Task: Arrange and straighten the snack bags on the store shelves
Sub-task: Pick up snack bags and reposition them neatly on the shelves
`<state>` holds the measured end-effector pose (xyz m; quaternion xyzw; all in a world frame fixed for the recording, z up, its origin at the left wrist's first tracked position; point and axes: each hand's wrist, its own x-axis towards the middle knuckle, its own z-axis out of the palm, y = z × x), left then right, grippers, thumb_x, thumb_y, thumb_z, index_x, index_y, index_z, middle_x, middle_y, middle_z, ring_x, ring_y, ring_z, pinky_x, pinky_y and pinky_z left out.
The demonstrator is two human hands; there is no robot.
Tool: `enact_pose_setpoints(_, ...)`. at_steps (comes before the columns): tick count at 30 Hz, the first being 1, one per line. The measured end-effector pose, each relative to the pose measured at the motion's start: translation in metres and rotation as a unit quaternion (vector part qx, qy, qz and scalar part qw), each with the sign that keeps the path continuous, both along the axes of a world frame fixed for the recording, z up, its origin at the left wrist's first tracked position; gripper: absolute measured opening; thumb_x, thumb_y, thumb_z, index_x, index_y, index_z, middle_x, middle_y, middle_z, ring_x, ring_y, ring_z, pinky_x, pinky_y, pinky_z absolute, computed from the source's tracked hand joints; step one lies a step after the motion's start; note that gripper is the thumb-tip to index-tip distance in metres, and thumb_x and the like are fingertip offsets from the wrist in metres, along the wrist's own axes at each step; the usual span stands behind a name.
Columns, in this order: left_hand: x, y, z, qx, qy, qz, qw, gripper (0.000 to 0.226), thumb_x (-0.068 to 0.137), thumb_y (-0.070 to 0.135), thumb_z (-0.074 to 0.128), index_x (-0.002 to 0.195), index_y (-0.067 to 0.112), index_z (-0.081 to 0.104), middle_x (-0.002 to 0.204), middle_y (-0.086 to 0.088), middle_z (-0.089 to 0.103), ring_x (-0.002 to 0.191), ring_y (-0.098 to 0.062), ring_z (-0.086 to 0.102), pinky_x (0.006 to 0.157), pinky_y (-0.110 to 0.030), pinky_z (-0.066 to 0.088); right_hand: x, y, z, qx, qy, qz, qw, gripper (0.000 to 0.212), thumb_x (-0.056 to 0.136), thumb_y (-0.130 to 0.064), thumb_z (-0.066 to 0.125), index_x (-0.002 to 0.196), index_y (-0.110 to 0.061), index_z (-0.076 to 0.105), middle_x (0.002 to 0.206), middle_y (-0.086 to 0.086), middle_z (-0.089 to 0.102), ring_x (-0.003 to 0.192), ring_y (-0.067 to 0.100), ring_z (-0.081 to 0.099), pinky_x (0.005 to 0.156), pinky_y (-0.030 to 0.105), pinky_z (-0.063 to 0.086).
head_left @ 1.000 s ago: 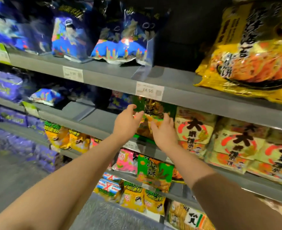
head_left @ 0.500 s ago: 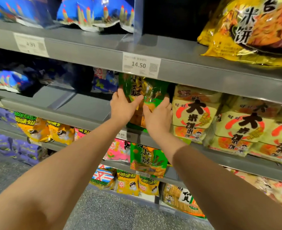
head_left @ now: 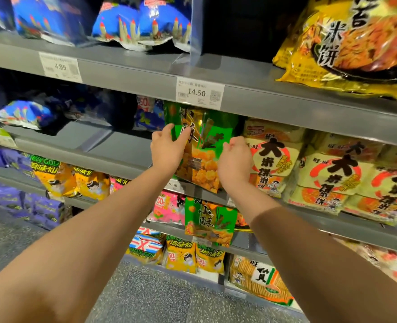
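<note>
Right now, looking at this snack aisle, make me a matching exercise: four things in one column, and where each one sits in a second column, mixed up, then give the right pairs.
Things
1. green snack bag
2. big yellow bag
3. 14.50 price tag
4. blue bags with rockets

Places
A. top shelf, far right
B. top shelf, left of the clear divider
C. on the shelf edge just above the two hands
D. between the left hand and the right hand

Pairs: 1-D, 2-A, 3-C, 4-B
</note>
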<state>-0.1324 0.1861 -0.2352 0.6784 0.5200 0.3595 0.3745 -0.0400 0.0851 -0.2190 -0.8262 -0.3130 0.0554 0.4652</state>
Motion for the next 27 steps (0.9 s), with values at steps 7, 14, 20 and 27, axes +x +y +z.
enact_pose_setpoints(7, -0.02, -0.038, 0.009, 0.01, -0.008, 0.072, 0.997, 0.071, 0.08, 0.06, 0.055, 0.132, 0.014, 0.042, 0.129, -0.009, 0.038, 0.114, -0.028, 0.046, 0.1, -0.041, 0.037, -0.032, -0.023, 0.007, 0.079, -0.004, -0.004, 0.997, 0.017, 0.099, -0.015, 0.038, 0.105, -0.007, 0.051, 0.103, -0.002, 0.043, 0.096, 0.013, 0.037, 0.076, 0.018, 0.024)
enact_pose_setpoints(14, -0.061, -0.094, 0.008, 0.048, -0.007, 0.109, 0.993, 0.081, 0.074, 0.058, 0.064, 0.134, 0.01, 0.04, 0.13, -0.01, 0.036, 0.117, -0.027, 0.045, 0.096, -0.038, 0.038, -0.059, -0.06, 0.001, 0.117, 0.042, 0.037, 0.991, 0.009, 0.098, -0.011, 0.036, 0.096, -0.01, 0.044, 0.109, 0.008, 0.045, 0.093, 0.014, 0.039, 0.079, 0.023, 0.029)
enact_pose_setpoints(20, -0.11, -0.144, 0.015, 0.065, -0.018, 0.174, 0.982, 0.078, 0.073, 0.053, 0.066, 0.132, 0.007, 0.043, 0.13, -0.013, 0.04, 0.12, -0.026, 0.04, 0.096, -0.037, 0.035, -0.1, -0.1, 0.002, 0.128, 0.062, 0.104, 0.984, 0.013, 0.099, -0.013, 0.035, 0.096, -0.007, 0.046, 0.098, 0.004, 0.045, 0.084, 0.014, 0.042, 0.075, 0.028, 0.034)
enact_pose_setpoints(27, -0.112, -0.169, 0.057, 0.133, -0.013, 0.181, 0.975, 0.085, 0.07, 0.057, 0.066, 0.133, 0.006, 0.041, 0.128, -0.013, 0.039, 0.118, -0.027, 0.042, 0.097, -0.041, 0.039, -0.099, -0.124, 0.046, 0.18, 0.043, 0.136, 0.973, 0.012, 0.099, -0.012, 0.033, 0.096, -0.009, 0.044, 0.099, 0.005, 0.044, 0.072, 0.001, 0.037, 0.065, 0.022, 0.025)
